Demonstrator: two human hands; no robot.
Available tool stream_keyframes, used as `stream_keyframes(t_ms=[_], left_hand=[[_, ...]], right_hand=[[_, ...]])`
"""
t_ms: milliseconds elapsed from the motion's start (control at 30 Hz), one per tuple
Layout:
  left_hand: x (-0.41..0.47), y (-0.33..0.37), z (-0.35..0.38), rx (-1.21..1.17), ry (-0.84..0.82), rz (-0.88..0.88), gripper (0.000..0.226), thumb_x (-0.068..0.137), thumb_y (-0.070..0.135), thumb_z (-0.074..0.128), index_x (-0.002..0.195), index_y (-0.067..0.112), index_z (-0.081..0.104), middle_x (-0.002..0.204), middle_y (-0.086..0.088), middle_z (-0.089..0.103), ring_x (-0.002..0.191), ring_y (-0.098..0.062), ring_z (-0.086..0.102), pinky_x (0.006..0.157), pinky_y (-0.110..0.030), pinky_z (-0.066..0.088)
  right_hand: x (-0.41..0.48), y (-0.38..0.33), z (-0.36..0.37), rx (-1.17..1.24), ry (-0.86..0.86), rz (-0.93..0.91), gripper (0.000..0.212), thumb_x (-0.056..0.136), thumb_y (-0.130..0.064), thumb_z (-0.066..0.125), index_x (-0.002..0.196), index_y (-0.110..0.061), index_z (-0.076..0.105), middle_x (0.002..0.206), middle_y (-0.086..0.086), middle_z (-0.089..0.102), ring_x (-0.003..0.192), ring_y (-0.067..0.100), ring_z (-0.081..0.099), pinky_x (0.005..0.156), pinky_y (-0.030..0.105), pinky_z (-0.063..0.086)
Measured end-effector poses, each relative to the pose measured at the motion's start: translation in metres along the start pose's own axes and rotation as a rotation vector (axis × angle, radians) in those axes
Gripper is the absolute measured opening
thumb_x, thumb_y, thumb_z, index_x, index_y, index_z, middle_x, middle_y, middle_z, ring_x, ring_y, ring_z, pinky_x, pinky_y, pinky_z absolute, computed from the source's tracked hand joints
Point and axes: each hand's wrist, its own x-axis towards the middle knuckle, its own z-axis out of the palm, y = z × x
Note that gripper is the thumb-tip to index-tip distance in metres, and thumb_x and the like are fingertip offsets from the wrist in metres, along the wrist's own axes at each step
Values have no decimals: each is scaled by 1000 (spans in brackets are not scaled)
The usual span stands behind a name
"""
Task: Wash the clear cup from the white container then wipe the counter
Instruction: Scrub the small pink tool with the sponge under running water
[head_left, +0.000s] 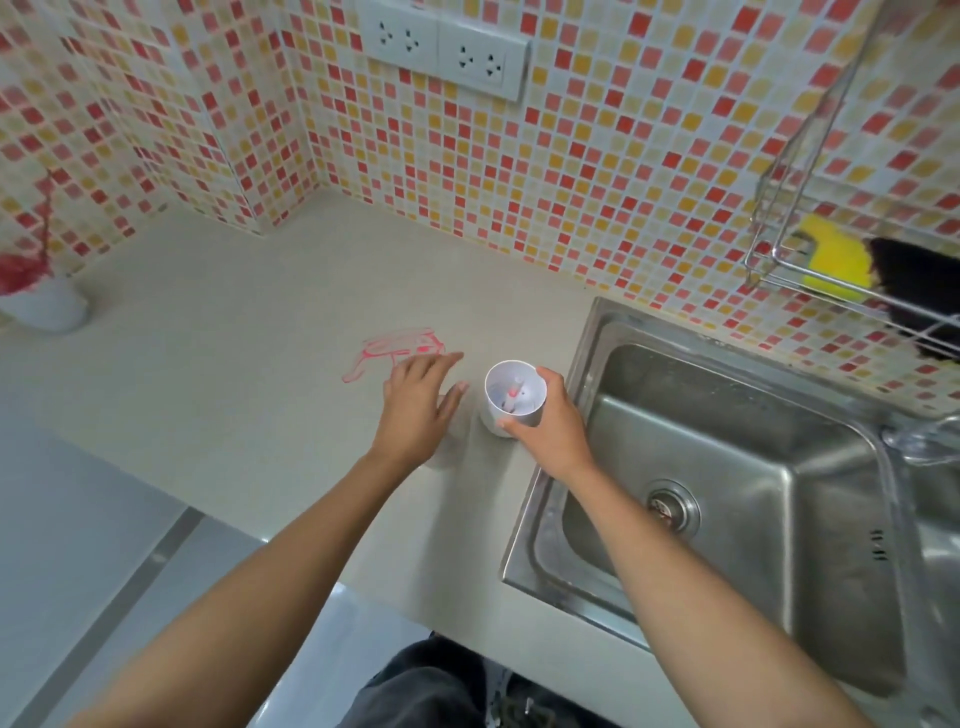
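Mid-frame, counter (234, 395) beside the sink (727, 467). Our right hand (550, 421) is wrapped around the white container (511, 397), thumb on the near wall, fingers on the far rim. The container stands upright, mouth up, at the counter's right edge just beside the sink rim. Inside it we see a small whitish piece with a red tip; we cannot tell what it is.

Our left hand (421, 395) hovers flat with fingers spread, holding nothing, just left of the container. Under its palm there is a faint clear shape on the counter, probably the clear cup (449, 441), upright and close to the container's left side. It is blurred and mostly covered, so we cannot be sure.

Relation that matters: if that is the cup, it lies directly below the left hand, long axis vertical, and the left hand is nearer. The sink lies to the right, past the container and right hand.

Count: one container, one probable cup, one red smear (400, 351) on the counter above the left hand, one sink, one yellow sponge (836, 260) in the rack at upper right, one white pot (49, 312) at far left.

Washing not yet begun; smear still unwiped.
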Motion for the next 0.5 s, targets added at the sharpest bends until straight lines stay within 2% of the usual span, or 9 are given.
stream_keyframes(t_ms=[67,167,300,500], left_hand=[[20,15,2,14,-24,126,39,95,39,45,121,19,65,113,-4,65,111,-29,49,98,-40,40],[43,33,7,77,-176,270,25,95,22,57,117,19,69,109,-4,66,109,-30,49,93,-36,41],[59,43,11,199,-341,370,25,95,24,56,116,23,70,108,-2,67,110,-29,49,88,-44,45],[67,42,13,279,-349,482,22,95,21,56,111,21,72,98,-3,69,99,-30,55,81,-46,48]], right_hand=[[0,-1,0,-2,2,-4,80,62,-39,82,129,-33,38,121,-9,56,108,11,55,86,25,45],[1,-2,0,3,2,10,82,63,-32,85,130,-33,38,122,-8,57,109,11,56,89,28,48],[1,-4,1,-19,10,8,81,66,-27,86,130,-32,37,121,-9,56,109,11,55,88,25,45],[2,-3,2,-29,20,16,82,65,-28,86,129,-38,36,122,-10,56,109,12,56,92,34,49]])
